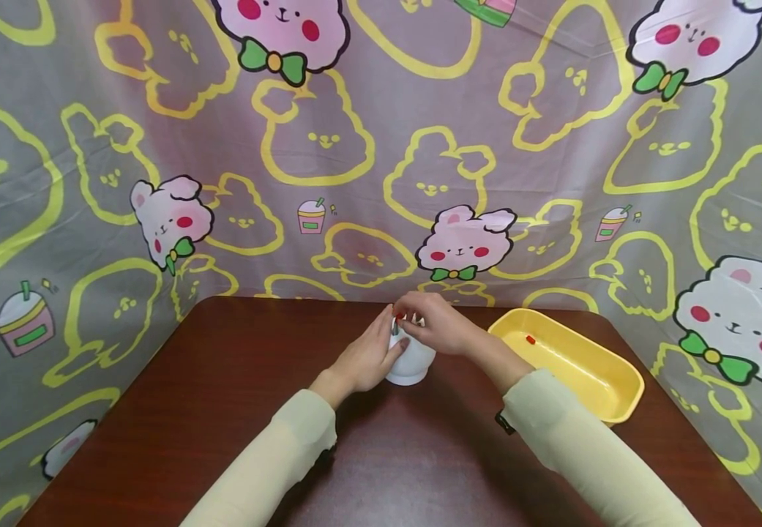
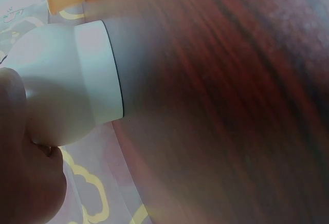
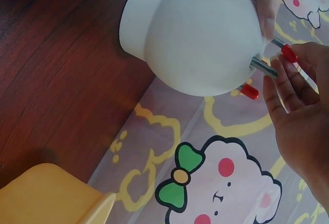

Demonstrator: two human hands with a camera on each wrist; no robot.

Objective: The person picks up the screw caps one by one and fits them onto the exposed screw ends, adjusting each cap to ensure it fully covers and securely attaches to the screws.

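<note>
A white rounded object (image 1: 413, 360) with a flared round base stands upright on the table. Short metal rods stick out of its top; one bare rod (image 3: 264, 67) shows in the right wrist view, beside another rod tipped with a red cap (image 3: 249, 91). My left hand (image 1: 369, 357) holds the white body from the left side, thumb across its near face. Over the top, my right hand (image 1: 443, 324) pinches a red cap (image 3: 289, 54) at the end of a metal rod between thumb and fingers.
To the right sits a yellow plastic tub (image 1: 607, 399) with a small red cap (image 1: 531, 339) inside it. The dark wood table (image 1: 222, 410) ends at a cartoon-print curtain (image 1: 367, 190) hanging behind and on both sides.
</note>
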